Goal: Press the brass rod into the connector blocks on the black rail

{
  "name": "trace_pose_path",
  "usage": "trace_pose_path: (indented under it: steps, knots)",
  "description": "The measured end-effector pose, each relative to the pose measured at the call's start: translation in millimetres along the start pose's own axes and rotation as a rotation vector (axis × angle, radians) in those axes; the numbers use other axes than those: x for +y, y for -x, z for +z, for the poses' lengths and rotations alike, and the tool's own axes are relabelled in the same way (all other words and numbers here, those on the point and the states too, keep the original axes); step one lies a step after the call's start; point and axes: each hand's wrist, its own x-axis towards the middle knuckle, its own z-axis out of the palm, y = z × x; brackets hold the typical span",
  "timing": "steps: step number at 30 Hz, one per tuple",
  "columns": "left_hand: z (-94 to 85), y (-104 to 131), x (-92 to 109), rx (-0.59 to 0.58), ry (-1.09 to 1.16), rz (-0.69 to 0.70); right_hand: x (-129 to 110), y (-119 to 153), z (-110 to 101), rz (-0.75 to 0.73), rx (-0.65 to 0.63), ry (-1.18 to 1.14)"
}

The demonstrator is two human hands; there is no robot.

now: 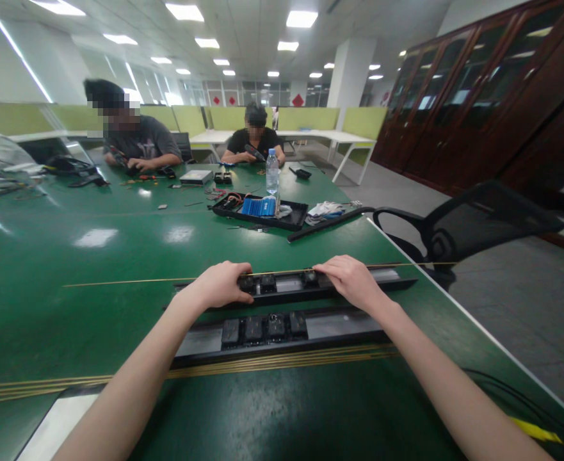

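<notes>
Two long black channels lie on the green table, one behind the other. In the rear channel [291,296] sit several black blocks, and a thin brass rod [132,282] runs lengthwise over it. My left hand [224,283] is curled round a block at the rear channel's left part, thumb in front and fingers behind. My right hand [346,276] pinches the rod with its fingertips beside another block [309,278]. Nearer to me, the front channel [344,323] holds several black blocks [253,328] side by side, untouched.
Several brass rods [282,363] lie before the front channel. Behind are a black tray [291,219] with blue parts, a bottle [272,173], gloves [327,211] and a black strip [330,224]. Two people sit across the table. A chair [478,218] stands right.
</notes>
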Motion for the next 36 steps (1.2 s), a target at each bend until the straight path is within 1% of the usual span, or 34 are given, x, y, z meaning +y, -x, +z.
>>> trace_pose_path:
  steps: [6, 13, 24, 31, 36]
  knots:
    - [0.9, 0.2, -1.2, 0.008, -0.007, 0.003, 0.7, 0.2, 0.4, 0.012, -0.008, -0.015]
    - [-1.0, 0.7, -0.4, 0.000, 0.001, 0.000, 2.4, 0.3, -0.5, 0.005, 0.012, -0.023]
    - [-1.1, 0.5, -0.1, -0.007, 0.006, -0.003, 6.6, 1.0, -4.4, 0.012, -0.015, -0.031]
    - [-4.0, 3.2, 4.1, -0.010, -0.035, -0.004, 8.3, 0.8, -4.3, 0.012, -0.034, -0.023]
    - [-3.7, 3.8, 4.6, 0.005, -0.064, -0.004, 6.2, -0.1, -4.6, 0.014, -0.020, -0.020]
